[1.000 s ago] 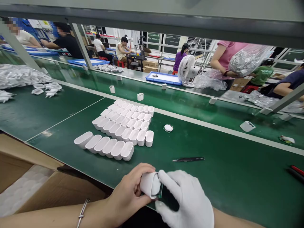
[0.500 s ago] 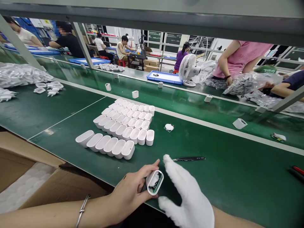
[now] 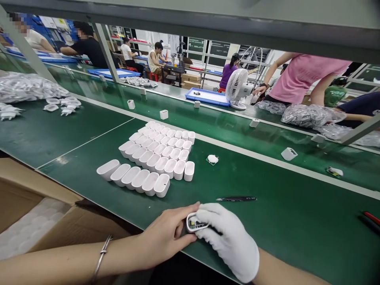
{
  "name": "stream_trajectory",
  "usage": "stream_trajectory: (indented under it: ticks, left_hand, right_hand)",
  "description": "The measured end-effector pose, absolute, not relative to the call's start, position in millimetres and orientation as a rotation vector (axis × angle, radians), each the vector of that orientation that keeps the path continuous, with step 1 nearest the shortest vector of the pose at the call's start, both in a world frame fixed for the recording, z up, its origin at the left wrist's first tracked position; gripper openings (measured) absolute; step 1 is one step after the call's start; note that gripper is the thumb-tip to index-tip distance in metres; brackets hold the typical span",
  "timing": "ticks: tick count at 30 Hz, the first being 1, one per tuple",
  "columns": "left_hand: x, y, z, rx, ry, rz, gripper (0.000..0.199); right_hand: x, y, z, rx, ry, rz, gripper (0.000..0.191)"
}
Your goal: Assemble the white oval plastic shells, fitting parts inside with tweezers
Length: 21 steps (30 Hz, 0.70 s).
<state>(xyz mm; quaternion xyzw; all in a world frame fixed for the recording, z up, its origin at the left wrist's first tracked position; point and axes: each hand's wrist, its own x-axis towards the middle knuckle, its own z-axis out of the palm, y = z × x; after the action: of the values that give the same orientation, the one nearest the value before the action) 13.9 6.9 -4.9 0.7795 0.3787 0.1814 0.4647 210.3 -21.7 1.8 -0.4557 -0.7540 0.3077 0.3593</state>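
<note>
Head view: small white plastic charger shell gripped between both hands at the near edge of the green conveyor belt.

Bare left hand clamps the shell from the left; white-gloved right hand closes over its open mouth, apparently seating the insert. Next move likely calls for firm, square pressure. Black tweezers lie just beyond the right hand; rows of matching white shells stand farther beyond the left hand.

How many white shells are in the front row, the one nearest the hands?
6. The front-row shells lie side by side on the green table, from the leftmost to the rightmost. None looks hidden.
</note>
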Motion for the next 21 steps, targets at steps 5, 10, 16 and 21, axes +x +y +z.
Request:
stream_trajectory:
  ticks: [5,10,16,21]
  left_hand:
    - [11.8,4.5,-9.1,1.789,0.953,0.494,0.060]
    - [12.5,3.1,-2.4,1.790,0.925,0.534,0.046]
    - [10.6,4.2,-2.7,1.720,0.959,0.511,0.042]
    - [9.6,2.3,-6.3,1.800,1.008,0.557,0.064]
  right_hand:
    - [216.5,-7.6,7.6,-1.199,-0.916,1.513,0.031]
    - [228.3,2.0,4.2,-1.083,-0.339,1.582,0.027]
    - [229.0,-1.0,3.3,-1.143,-0.593,1.528,0.025]
    - [219.7,-20.9,8.7,-1.143,-1.852,0.893,0.022]
